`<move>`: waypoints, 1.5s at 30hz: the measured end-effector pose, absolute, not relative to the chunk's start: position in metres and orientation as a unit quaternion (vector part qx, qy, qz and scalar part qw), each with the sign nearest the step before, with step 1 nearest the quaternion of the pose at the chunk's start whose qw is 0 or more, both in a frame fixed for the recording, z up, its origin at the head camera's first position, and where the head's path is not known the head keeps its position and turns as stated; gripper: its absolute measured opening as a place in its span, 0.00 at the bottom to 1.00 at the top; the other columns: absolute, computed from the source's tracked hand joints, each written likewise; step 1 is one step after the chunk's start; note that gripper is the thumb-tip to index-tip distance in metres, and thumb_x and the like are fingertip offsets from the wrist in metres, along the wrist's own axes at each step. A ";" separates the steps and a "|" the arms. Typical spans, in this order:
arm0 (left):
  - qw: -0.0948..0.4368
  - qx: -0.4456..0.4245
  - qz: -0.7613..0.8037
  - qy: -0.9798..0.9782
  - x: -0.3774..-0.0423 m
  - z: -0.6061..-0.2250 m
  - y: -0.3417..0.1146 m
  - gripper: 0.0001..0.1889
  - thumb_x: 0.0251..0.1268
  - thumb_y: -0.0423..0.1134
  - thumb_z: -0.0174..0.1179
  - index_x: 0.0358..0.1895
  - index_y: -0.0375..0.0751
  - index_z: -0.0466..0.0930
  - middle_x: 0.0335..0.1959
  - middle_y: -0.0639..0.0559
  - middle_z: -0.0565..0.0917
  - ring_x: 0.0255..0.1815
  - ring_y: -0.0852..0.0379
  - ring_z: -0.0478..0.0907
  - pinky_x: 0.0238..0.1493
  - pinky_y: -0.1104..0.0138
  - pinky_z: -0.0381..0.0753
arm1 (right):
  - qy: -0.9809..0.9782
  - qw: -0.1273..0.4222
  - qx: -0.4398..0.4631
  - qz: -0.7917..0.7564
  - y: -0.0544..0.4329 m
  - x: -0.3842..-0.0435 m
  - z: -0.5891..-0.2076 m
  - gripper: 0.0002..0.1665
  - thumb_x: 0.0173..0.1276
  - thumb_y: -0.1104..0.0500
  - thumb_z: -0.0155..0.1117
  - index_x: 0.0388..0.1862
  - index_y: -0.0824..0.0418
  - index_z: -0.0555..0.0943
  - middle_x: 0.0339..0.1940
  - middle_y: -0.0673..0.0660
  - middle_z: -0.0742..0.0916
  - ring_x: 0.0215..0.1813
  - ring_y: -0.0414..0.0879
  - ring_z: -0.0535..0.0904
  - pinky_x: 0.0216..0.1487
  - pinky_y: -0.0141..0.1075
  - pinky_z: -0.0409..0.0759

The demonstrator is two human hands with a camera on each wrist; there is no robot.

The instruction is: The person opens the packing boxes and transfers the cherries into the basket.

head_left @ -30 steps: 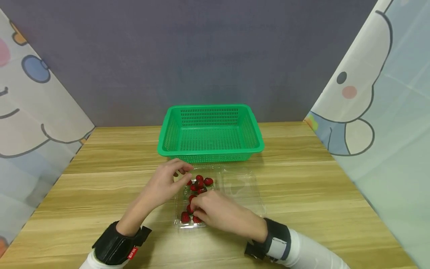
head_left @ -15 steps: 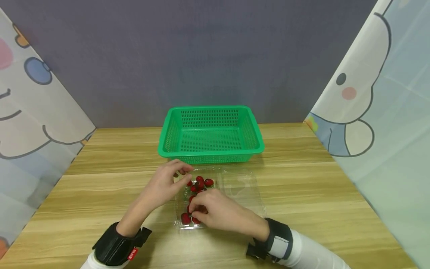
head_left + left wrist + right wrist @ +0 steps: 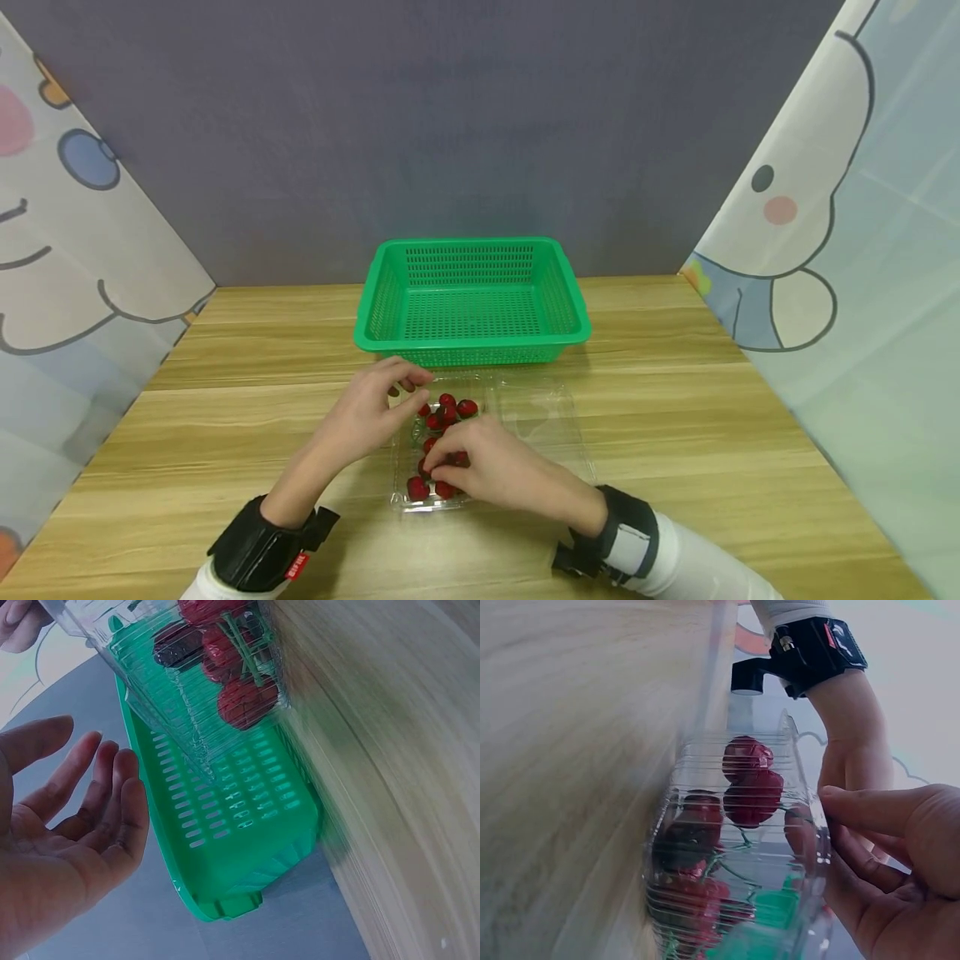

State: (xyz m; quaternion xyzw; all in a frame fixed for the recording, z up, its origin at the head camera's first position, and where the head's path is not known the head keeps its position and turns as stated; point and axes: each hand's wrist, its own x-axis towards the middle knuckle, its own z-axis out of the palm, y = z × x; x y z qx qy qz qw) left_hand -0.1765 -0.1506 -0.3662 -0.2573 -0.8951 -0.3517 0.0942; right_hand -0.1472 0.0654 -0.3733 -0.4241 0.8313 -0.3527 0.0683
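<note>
A clear plastic box (image 3: pixel 401 502) of dark red cherries (image 3: pixel 418 488) with green stems lies on the table. My right hand (image 3: pixel 487 462) reaches over its near part, thumb and index fingertips bent down close to a cherry. Through the clear wall in the right wrist view, fingertips appear beside the cherries (image 3: pixel 754 799); whether they pinch a stem or cherry is unclear. At the box's far left side my left hand (image 3: pixel 375 404) hovers with loosely bent fingers, holding nothing. The left wrist view shows those fingers (image 3: pixel 90 802) apart from the box.
A green perforated basket (image 3: pixel 471 343) stands right behind the box, with nothing in it. The box's clear lid (image 3: pixel 536 417) lies folded out to the right, partly behind my right forearm. A grey wall (image 3: pixel 480 125) rises at the table's back edge.
My right hand has shifted slightly upward and to the right over the box, and cherries now show beneath its arched fingers. The left hand has stayed in place.
</note>
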 end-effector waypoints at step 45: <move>-0.054 -0.364 -0.266 -0.891 -0.165 -0.370 -0.129 0.03 0.68 0.33 0.67 0.40 0.38 0.85 0.34 0.57 0.82 0.34 0.56 0.79 0.34 0.67 0.79 | 0.825 -0.100 -0.394 -0.393 0.119 -0.166 -0.327 0.08 0.63 0.70 0.75 0.40 0.60 0.91 0.37 0.52 0.91 0.38 0.38 0.86 0.33 0.29 0.85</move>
